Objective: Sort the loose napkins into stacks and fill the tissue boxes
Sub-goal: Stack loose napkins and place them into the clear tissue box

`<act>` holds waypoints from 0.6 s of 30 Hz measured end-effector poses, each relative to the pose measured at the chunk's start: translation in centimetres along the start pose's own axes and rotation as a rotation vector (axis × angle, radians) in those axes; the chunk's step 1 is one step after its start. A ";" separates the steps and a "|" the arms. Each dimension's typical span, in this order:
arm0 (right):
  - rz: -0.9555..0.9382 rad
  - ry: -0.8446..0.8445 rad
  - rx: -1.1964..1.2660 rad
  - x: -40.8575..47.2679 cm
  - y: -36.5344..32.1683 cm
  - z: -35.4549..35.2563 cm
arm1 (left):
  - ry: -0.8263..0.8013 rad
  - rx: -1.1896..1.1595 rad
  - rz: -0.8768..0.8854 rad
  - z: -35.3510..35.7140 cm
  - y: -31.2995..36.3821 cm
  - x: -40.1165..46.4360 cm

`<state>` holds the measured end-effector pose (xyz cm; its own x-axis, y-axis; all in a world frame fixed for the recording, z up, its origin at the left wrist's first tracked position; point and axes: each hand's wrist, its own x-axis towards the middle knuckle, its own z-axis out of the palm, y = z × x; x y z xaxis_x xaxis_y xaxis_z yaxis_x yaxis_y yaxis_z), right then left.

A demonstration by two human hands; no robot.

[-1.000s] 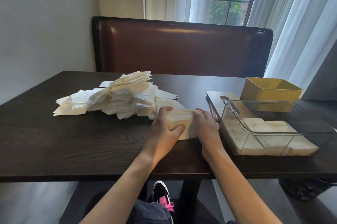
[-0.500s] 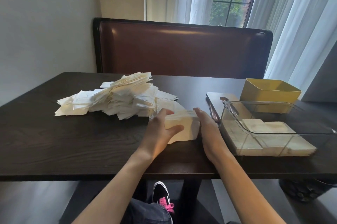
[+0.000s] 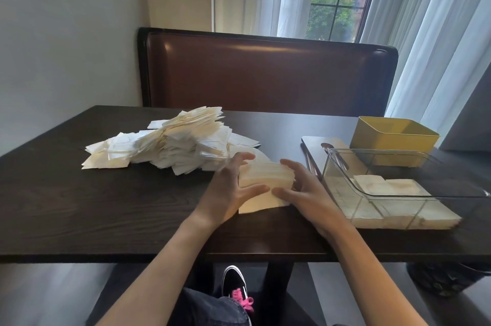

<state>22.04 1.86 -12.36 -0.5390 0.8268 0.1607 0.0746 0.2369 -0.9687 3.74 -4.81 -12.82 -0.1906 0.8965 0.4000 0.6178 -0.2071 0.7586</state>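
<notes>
Soft white paper, the napkin stack (image 3: 265,179) near the bench's (image 3: 106,206) front edge looks light and slippery. Both hands, left hand (image 3: 233,187) and right hand (image 3: 303,187), grip its opposite sides, squeezing the sheets together.

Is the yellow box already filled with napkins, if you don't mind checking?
No, the yellow box shows only its bare inner walls, while the napkins already sorted lie in the clear container in front of it.
</notes>
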 end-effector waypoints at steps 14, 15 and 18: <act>-0.006 0.058 0.064 -0.3 0.5 -0.1 | 0.015 0.059 0.042 0.5 -0.7 -0.5; 0.028 0.067 0.124 -0.3 0.5 0.0 | 0.007 0.046 0.015 0.6 -0.7 -0.5; 0.105 0.143 0.281 0.0 0.1 0.8 | -0.007 0.024 -0.035 1.1 -0.5 -0.4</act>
<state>21.34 1.46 -12.58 -0.4156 0.9074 0.0627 -0.1219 0.0127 -0.9925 4.34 -4.67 -13.94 -0.2070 0.9058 0.3697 0.6289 -0.1663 0.7595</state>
